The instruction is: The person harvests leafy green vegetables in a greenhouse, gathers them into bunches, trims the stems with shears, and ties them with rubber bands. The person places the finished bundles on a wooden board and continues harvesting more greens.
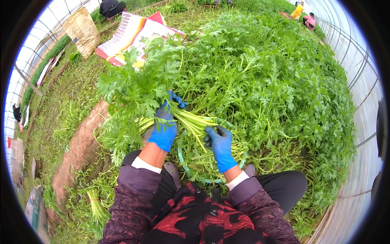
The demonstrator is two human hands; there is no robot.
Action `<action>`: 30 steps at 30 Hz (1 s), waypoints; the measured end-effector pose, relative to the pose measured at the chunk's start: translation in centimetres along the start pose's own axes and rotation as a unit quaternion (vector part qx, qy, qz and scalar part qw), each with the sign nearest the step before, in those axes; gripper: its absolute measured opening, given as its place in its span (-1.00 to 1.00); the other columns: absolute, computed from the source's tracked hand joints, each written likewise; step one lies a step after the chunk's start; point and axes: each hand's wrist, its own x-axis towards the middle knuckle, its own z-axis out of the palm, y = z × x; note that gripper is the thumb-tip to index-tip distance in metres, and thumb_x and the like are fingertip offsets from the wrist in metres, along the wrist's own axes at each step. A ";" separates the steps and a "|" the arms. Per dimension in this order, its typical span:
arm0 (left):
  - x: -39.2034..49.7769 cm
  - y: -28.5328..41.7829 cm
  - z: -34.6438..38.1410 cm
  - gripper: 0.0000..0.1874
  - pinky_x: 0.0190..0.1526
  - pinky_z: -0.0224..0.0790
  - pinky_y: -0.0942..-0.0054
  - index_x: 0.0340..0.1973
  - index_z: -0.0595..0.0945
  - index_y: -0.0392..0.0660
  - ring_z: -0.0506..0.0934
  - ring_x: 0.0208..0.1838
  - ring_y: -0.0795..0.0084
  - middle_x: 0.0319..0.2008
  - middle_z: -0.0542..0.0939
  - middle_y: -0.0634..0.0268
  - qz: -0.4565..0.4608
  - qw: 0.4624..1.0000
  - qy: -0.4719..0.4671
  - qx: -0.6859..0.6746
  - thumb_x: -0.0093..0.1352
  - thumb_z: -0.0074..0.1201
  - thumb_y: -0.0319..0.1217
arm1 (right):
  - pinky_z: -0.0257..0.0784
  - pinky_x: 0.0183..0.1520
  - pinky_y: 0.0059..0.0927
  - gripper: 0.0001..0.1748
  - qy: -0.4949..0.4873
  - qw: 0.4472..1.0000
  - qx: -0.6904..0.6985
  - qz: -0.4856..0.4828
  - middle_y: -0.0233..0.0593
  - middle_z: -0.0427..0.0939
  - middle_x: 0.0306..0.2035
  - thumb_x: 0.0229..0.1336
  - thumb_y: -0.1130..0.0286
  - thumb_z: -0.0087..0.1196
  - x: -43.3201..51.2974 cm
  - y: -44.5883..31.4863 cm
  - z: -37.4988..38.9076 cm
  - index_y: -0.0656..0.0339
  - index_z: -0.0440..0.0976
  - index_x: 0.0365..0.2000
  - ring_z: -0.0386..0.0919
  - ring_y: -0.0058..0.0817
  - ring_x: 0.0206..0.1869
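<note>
My left hand (164, 122), in a blue glove, is closed around a thick bunch of leafy greens (137, 85) that look like chrysanthemum greens. Its leaves fan out to the upper left, and pale green stems (193, 120) point right. At the stem ends is my right hand (219, 143), also blue-gloved with darkened fingertips, its fingers curled against them. Below the stems, between my feet, a teal ring (182, 155) surrounds loose greens; whether it is a basket rim is hidden.
Dense growing greens (274, 85) fill the right side. A printed sack (134, 33) lies ahead, near a tan sack (81, 32). A tied bunch (97, 204) rests at lower left by bare soil (80, 152). Other people crouch at far left (111, 7) and far right (310, 21). Plastic greenhouse walls (362, 91) curve alongside.
</note>
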 end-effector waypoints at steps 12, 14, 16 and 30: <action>1.4 2.8 -1.1 -0.71 -0.12 0.40 0.25 -0.46 0.43 -0.02 0.33 -0.52 0.43 -0.58 0.33 0.40 0.013 0.995 0.027 -0.097 0.38 0.09 -0.15 | 0.43 -0.44 -0.60 -0.69 -0.090 0.987 -0.109 0.074 -0.20 0.62 -0.40 0.17 0.29 0.19 -2.5 -2.0 -3.8 0.40 0.55 -0.28 0.53 -0.57 -0.49; 1.1 2.5 -0.7 -0.71 -0.11 0.39 0.25 -0.46 0.43 -0.02 0.33 -0.52 0.42 -0.58 0.33 0.39 0.021 0.997 0.012 -0.080 0.38 0.09 -0.14 | 0.43 -0.42 -0.61 -0.69 -0.077 0.996 -0.029 -0.019 -0.22 0.61 -0.42 0.15 0.30 0.21 -4.1 -3.5 -0.9 0.42 0.54 -0.29 0.51 -0.58 -0.50; 0.8 2.0 -0.2 -0.70 -0.10 0.38 0.25 -0.46 0.43 -0.02 0.32 -0.51 0.41 -0.58 0.33 0.39 0.036 0.997 -0.015 -0.065 0.38 0.09 -0.13 | 0.39 -0.45 -0.63 -0.71 0.011 0.997 -0.059 -0.056 -0.27 0.59 -0.45 0.15 0.31 0.22 -3.5 -4.4 1.7 0.41 0.54 -0.32 0.47 -0.63 -0.52; 0.1 1.5 -0.8 -0.72 0.02 0.34 0.23 -0.42 0.44 -0.03 0.37 -0.44 0.43 -0.51 0.37 0.38 0.046 0.996 -0.032 -0.068 0.39 0.07 -0.14 | 0.29 -0.54 -0.66 -0.88 0.036 0.992 0.095 0.073 -0.31 0.58 -0.53 0.17 0.41 0.14 -1.6 -2.3 3.8 0.27 0.52 -0.35 0.48 -0.64 -0.57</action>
